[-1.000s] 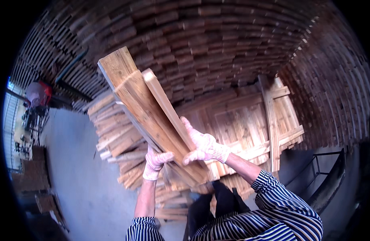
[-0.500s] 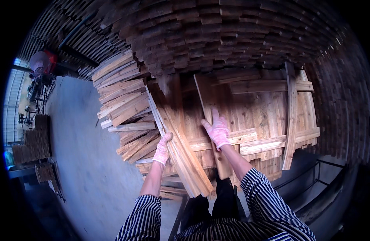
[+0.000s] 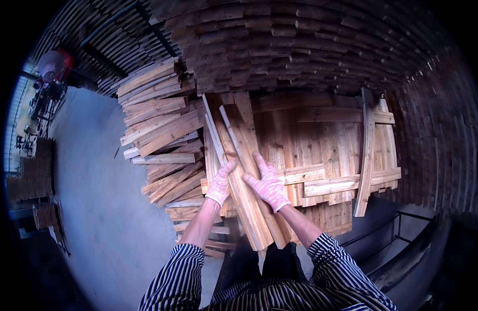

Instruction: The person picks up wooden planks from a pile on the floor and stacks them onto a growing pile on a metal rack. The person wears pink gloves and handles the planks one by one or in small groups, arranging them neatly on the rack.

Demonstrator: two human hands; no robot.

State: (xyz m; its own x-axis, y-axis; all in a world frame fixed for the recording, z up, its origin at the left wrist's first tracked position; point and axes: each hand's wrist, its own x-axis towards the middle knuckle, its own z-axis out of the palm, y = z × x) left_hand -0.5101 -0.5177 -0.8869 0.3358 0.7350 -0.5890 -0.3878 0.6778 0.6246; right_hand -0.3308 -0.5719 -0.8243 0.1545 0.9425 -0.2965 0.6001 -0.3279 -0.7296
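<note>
Both my hands wear pinkish-white knitted gloves. My left hand (image 3: 221,182) is closed round the left edge of a few long wooden boards (image 3: 249,215), which slant from the far left toward my legs. Against their right side lies another wooden board (image 3: 242,136), with my right hand (image 3: 268,187) gripping its right edge, thumb over the top. The boards sit close together, their near ends slightly uneven. Beneath them spreads a layer of flat planks (image 3: 332,145). My fingers under the boards are hidden.
Left of the boards rises a stack of loose wooden slats (image 3: 163,124) with uneven ends. A narrow plank (image 3: 366,155) lies across the layer at right. Dark stacked timber (image 3: 311,46) walls the far side. A black metal frame (image 3: 399,233) stands at lower right.
My right hand has brought its board leftward against the boards in my left hand, closing the gap between them. The view has shifted slightly.
</note>
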